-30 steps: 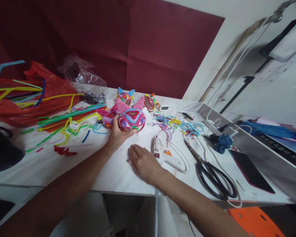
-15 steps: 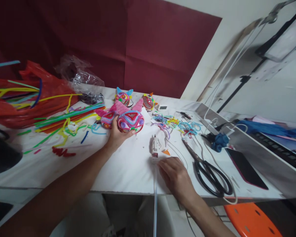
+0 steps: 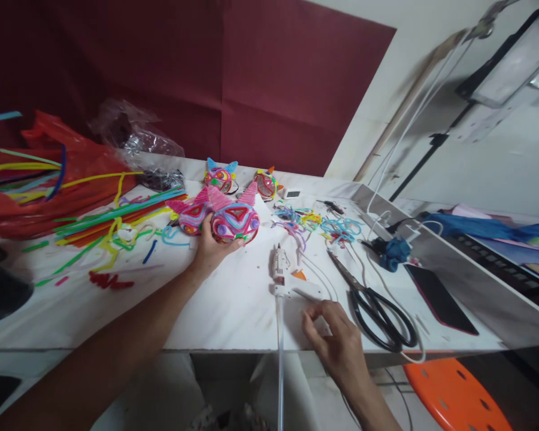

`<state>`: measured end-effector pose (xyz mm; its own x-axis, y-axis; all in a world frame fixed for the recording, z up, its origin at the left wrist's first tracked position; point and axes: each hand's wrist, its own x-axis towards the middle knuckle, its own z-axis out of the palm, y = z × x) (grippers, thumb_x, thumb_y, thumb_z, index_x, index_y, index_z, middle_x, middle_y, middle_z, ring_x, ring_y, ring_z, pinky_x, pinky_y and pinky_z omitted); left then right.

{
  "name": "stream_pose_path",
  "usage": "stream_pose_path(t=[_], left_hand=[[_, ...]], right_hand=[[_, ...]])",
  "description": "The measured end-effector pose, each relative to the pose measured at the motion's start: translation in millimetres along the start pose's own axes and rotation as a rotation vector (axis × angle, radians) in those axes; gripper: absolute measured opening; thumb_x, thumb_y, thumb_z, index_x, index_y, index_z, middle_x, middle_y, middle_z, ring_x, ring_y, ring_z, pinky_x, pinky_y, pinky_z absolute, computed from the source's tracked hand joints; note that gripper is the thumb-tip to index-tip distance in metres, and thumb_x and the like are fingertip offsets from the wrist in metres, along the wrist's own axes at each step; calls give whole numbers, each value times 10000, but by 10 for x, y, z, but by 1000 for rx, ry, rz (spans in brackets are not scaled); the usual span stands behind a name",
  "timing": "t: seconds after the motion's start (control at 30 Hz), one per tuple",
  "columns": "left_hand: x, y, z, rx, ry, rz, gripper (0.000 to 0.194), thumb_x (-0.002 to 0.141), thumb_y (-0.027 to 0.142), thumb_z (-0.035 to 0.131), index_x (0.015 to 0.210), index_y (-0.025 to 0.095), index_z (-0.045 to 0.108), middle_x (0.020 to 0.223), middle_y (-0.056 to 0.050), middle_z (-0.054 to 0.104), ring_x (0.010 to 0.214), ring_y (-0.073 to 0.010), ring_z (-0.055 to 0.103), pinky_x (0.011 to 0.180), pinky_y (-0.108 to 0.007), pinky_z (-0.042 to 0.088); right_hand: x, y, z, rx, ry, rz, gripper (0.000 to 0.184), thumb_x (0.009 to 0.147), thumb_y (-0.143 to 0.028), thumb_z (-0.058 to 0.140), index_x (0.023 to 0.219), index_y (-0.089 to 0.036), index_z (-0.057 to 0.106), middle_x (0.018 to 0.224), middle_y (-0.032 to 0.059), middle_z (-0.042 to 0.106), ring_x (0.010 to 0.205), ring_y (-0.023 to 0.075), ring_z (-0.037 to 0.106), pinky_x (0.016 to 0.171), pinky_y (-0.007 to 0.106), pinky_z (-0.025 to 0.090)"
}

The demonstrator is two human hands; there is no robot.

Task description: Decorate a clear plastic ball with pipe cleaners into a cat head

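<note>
Left hand (image 3: 211,251) on a pink-horned mask (image 3: 236,220), right hand (image 3: 339,341) by the glue gun (image 3: 279,266)

The mask stands near the middle of the table (image 3: 233,317), its two horns up. The left hand is clamped on its near left side, thumb along the lower edge and fingers partly hidden behind. The hands are well apart. The right hand is at the near edge, just beside the gun's handle, fingers curled; I cannot tell whether thumb and fingertips meet, or whether they hold anything.

The gun lies with its nozzle to the far side, a clear stick (image 3: 281,371) running from its rear past the near edge. An orange piece (image 3: 300,275) is beside it.

A second pink mask (image 3: 189,220) is just left of the first; a blue-horned mask (image 3: 220,178) and an orange-horned mask (image 3: 266,184) are farther back. Coloured stems (image 3: 121,211) and a red bag (image 3: 78,152) lie left; scissors (image 3: 362,293) and a phone (image 3: 441,299) lie right.
</note>
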<state>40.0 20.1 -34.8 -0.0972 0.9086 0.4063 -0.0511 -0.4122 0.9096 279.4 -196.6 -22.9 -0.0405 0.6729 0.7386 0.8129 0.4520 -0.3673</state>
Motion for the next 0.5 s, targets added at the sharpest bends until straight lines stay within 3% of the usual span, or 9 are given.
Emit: stream_pose_path(t=[0.33, 0.5], left_hand=[[13, -111, -4, 32, -6, 52, 1001, 577, 298, 958, 1440, 271, 451, 1384, -107, 578, 1320, -314, 599, 1116, -482, 517], [7, -123, -7, 24, -18, 66, 1015, 574, 295, 961, 1448, 267, 445, 1396, -111, 572, 1334, -323, 589, 1126, -495, 511]], right_hand=[[43, -170, 82, 37, 24, 90, 189, 907, -143, 615, 781, -265, 544, 672, -17, 613, 628, 185, 632, 580, 293, 503], [97, -224, 105, 43, 52, 91, 188, 962, -206, 632, 801, -257, 549, 688, -13, 616, 664, 186, 628, 625, 299, 502]])
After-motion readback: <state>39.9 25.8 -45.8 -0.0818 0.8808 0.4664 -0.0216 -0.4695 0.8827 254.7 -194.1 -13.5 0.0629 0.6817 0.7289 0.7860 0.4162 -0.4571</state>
